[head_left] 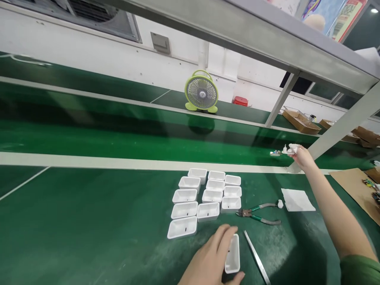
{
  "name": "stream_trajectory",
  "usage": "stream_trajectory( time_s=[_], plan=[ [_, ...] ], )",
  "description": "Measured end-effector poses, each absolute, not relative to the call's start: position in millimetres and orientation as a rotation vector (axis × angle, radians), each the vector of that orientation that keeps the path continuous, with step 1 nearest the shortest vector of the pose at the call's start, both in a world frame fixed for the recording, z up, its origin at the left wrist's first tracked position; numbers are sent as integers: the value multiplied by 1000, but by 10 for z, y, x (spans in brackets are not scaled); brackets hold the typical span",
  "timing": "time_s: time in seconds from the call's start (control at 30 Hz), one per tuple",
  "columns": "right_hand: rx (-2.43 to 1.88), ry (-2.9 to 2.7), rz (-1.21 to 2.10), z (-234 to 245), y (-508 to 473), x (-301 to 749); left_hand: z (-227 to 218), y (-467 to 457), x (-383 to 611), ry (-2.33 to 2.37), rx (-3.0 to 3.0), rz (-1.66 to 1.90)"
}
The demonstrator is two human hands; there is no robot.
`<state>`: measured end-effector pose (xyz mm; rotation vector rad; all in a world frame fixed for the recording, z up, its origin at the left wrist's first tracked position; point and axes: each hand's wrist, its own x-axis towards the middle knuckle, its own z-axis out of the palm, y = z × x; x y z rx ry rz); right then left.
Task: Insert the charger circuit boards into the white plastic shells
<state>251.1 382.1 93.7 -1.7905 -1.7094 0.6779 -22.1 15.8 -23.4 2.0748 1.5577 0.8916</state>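
At the near edge, my left hand [212, 255] curls around a small white rectangular plastic box [233, 255], fingers along its far left side and thumb by its near end. My right hand [303, 157] reaches out over the green belt, fingers closed on small white plastic parts [292, 149]; their exact kind is unclear. Just left of these is a small whitish piece with coloured bits [275, 153]. Several more white open boxes [184, 209] stand in uneven rows in the middle, many with a small dark slot or mark inside.
Green-handled cutting pliers [258, 213] and metal tweezers [257, 257] lie right of the boxes. A white paper [297, 200] and brown cardboard [353, 186] are further right. A metal post [341, 130] rises beside my right arm. Behind the belt stands a green fan [202, 93].
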Motion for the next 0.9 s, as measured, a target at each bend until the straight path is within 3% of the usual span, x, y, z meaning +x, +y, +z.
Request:
stream_trajectory(
  time_s=[0.17,0.27,0.5,0.6,0.73,0.9],
  plan=[
    [-1578,-2080,1097,1165,3072,2285,-51,175,-232,1525,1781,909],
    [-1559,-2339,1160,1174,2775,2061,-5,225,-237,1515,1670,850],
    [-1973,-2560,416,1157,2421,1905,94,239,-197,1484,1671,888],
    [-2165,-2607,244,1015,2361,1846,121,200,-176,1457,1739,975],
    [-2224,-2617,242,862,2358,1723,42,188,-190,1465,1861,1126],
    [-2166,-2470,491,864,2496,1779,-71,233,-234,1484,1948,1314]
  ],
)
